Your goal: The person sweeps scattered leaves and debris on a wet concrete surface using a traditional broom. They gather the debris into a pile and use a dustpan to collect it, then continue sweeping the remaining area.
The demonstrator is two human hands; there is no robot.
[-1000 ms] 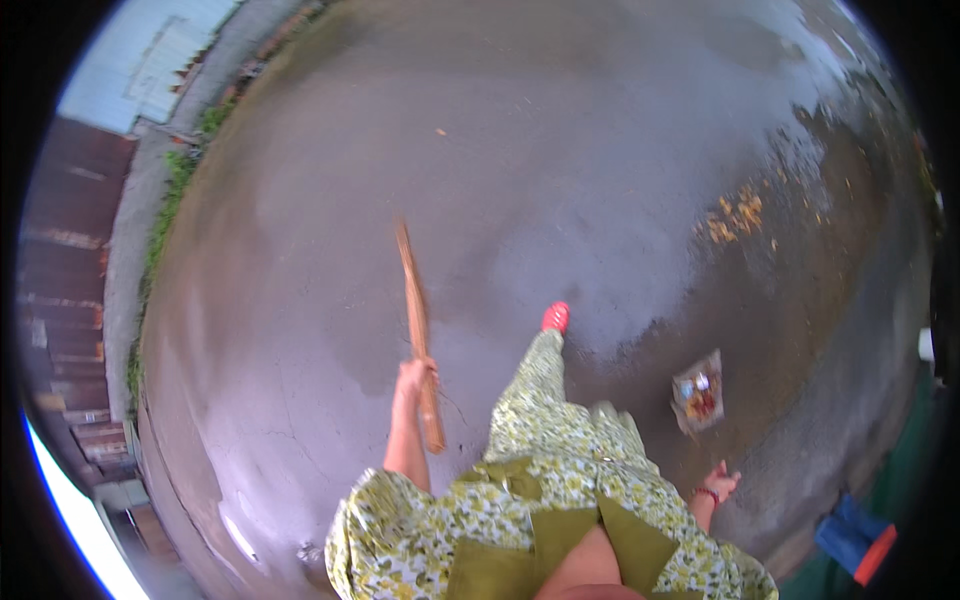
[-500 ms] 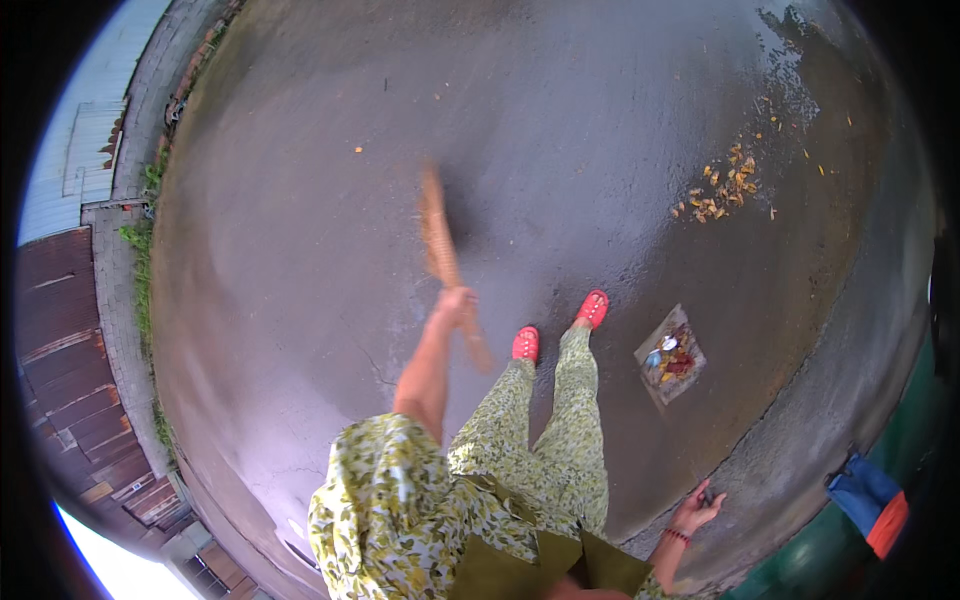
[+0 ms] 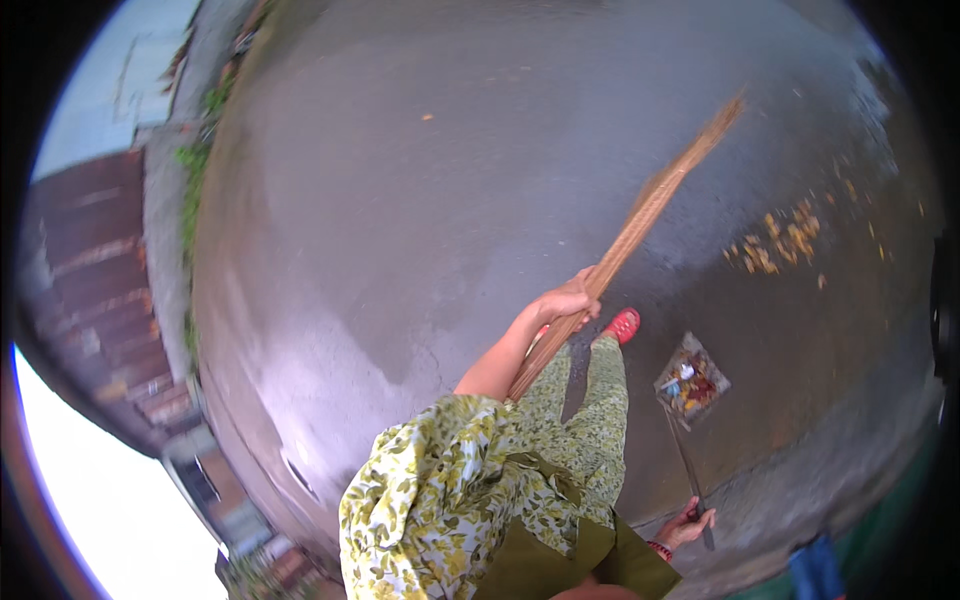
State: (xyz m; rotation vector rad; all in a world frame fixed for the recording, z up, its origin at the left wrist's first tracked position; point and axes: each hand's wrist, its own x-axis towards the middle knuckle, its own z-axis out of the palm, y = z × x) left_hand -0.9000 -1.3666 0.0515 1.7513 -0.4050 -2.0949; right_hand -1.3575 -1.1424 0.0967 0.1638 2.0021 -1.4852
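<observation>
My left hand (image 3: 570, 300) is wrapped round a long bundle-of-sticks broom (image 3: 655, 205). The broom slants up to the far right, its tip pointing past the yellow leaves, and its rear end runs back beside my sleeve. Down at the lower right, my right hand (image 3: 686, 526) grips the long thin handle (image 3: 683, 445) of a dustpan (image 3: 692, 346). The pan rests on the ground right of my feet and holds leaves and bits of litter, some white, blue and dark red. A scattered heap of yellow leaves (image 3: 778, 242) lies beyond the pan.
Wet concrete ground (image 3: 400, 220) spreads all around. A pink-red sandal (image 3: 622, 326) shows on my foot. Along the left run green weeds (image 3: 192, 190) and a rusty metal-sheet wall (image 3: 90, 260). At the lower right hangs a blue cloth item (image 3: 815, 568).
My left hand has swung the broom to the right, from left of my feet to pointing far right. My right hand stays low by the dustpan. The view has shifted slightly.
</observation>
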